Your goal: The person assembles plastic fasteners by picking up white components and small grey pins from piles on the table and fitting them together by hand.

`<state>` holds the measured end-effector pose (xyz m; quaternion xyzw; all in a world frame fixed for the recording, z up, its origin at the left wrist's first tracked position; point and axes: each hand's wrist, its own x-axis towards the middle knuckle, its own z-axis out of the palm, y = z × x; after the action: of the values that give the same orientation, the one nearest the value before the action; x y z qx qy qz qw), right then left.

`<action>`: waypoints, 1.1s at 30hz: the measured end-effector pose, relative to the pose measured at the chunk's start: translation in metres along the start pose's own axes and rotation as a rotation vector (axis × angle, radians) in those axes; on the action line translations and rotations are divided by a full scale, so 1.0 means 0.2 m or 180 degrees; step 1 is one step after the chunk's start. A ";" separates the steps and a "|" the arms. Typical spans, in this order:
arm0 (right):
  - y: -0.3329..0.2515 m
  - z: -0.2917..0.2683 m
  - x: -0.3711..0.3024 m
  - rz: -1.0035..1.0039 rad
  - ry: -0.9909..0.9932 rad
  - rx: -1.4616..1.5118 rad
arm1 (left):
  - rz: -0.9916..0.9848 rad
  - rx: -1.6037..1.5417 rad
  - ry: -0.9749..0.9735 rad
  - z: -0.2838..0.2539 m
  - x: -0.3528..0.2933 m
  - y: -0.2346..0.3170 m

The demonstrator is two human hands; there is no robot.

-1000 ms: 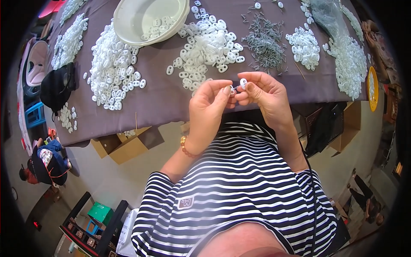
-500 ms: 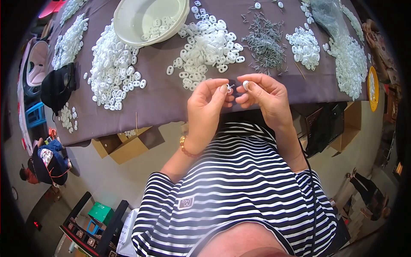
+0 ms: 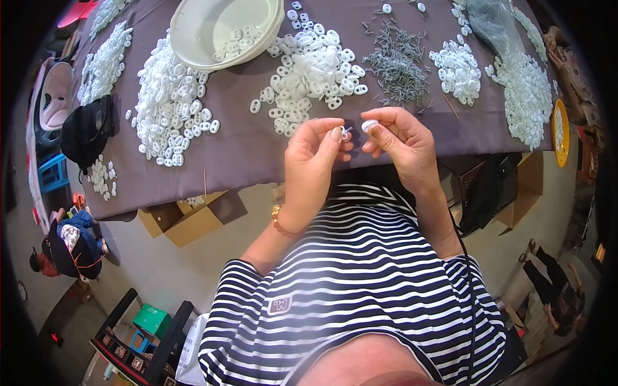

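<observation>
While a small white piece (image 3: 344, 134) sits pinched between the left hand's thumb and forefinger, an oval white piece (image 3: 369, 125) lies just beside it toward three o'clock, the two apart, held at the table's near edge. From the left piece a thin grey pin (image 3: 349, 129) juts out, its long axis seeming to run toward about two o'clock; it is too small to be certain. The left hand (image 3: 312, 154) is nearer the pin, its thumb and forefinger pressed together, the other fingers loosely curled. The right hand (image 3: 411, 149) grips the oval piece in a similar pinch, its rounded side partly behind the thumb. Fingertips cover much of both pieces, so how far the pin is seated cannot be told. Outward from the hands on the brown tablecloth (image 3: 238, 122), a central pile of white ovals (image 3: 317, 64) lies at eleven o'clock, a heap of grey pins (image 3: 399, 67) at one and a smaller white pile (image 3: 456, 72) at two. A cream bowl (image 3: 199, 26) stands at ten, a larger white heap (image 3: 168, 106) near nine, and an orange dish (image 3: 560, 159) at three.
</observation>
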<state>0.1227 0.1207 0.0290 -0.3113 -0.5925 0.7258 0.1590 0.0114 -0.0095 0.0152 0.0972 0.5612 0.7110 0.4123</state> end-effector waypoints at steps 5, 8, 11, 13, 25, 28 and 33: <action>-0.02 0.01 0.00 0.0117 0.0130 0.0340 | 0.0015 -0.0041 0.0003 0.01 0.00 0.00; -0.02 0.00 0.00 -0.0259 0.0158 -0.0098 | 0.0024 -0.0102 -0.0052 0.01 0.00 -0.01; -0.01 0.01 0.00 0.0082 0.0201 0.0182 | -0.0032 -0.0071 -0.0096 0.01 0.00 0.00; 0.01 -0.01 0.00 0.0089 0.0108 0.0238 | -0.0097 -0.0132 -0.0149 0.01 -0.01 0.00; 0.05 0.02 0.00 0.0076 0.0185 0.0238 | -0.0020 0.0065 0.0002 0.04 -0.01 0.00; 0.06 0.02 0.00 0.0054 0.0197 0.0240 | -0.0041 0.0144 0.0056 0.04 -0.02 0.01; 0.06 0.03 0.00 -0.0007 0.0223 0.0267 | 0.0038 0.0216 0.0101 0.04 -0.02 0.01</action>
<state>0.1206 0.1121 0.0187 -0.3289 -0.5560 0.7384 0.1933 0.0179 -0.0059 0.0209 0.1031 0.5910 0.6954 0.3956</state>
